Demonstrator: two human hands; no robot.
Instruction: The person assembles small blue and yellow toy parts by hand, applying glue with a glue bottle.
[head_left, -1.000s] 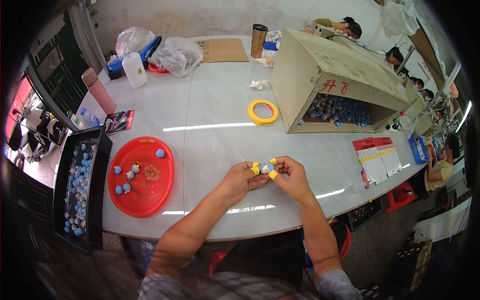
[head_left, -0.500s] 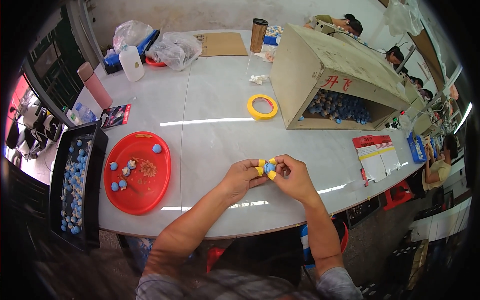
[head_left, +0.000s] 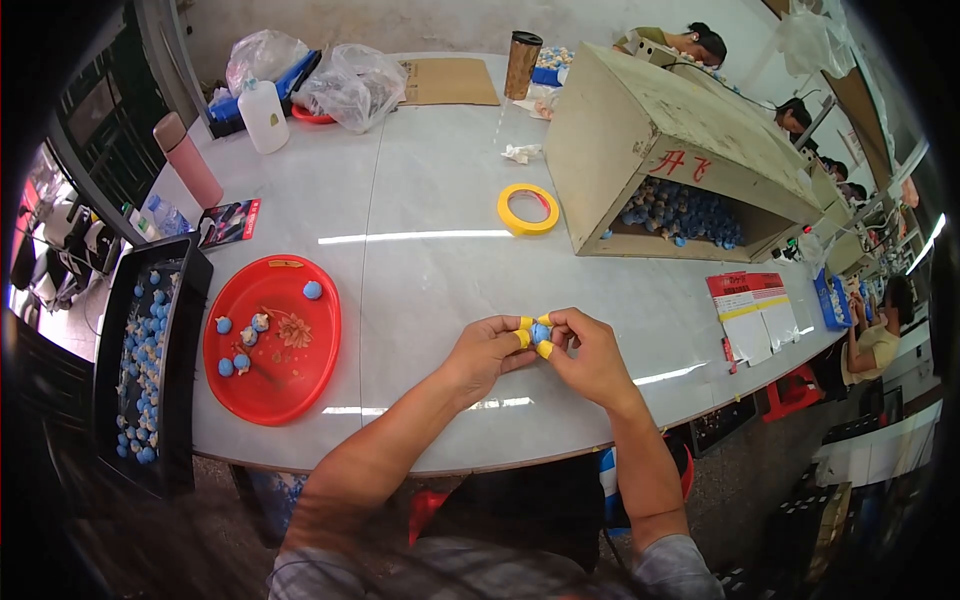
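Observation:
A small blue round piece [head_left: 540,332] is pinched between both hands above the pale table. My left hand [head_left: 488,352] grips its left side with thumb and forefinger. From the right, my right hand [head_left: 588,352] closes on the same piece. Yellow tape wraps the fingertips of both hands. Fingers hide much of the piece. To the left of my hands lies a red plate [head_left: 315,375] with several blue-and-cream balls [head_left: 242,363] on it. Beyond the plate, a long black tray [head_left: 178,440] carries many similar balls.
A roll of yellow tape [head_left: 528,209] lies ahead, beside a beige box [head_left: 610,150] with blue pieces inside. Red-and-white papers [head_left: 755,315] rest at the right. A pink bottle [head_left: 190,165], white jug [head_left: 264,118] and brown tumbler [head_left: 522,65] stand farther off. Other people sit beyond.
Both hands keep their pinch on the small blue piece with almost no movement. The whole view has shifted slightly.

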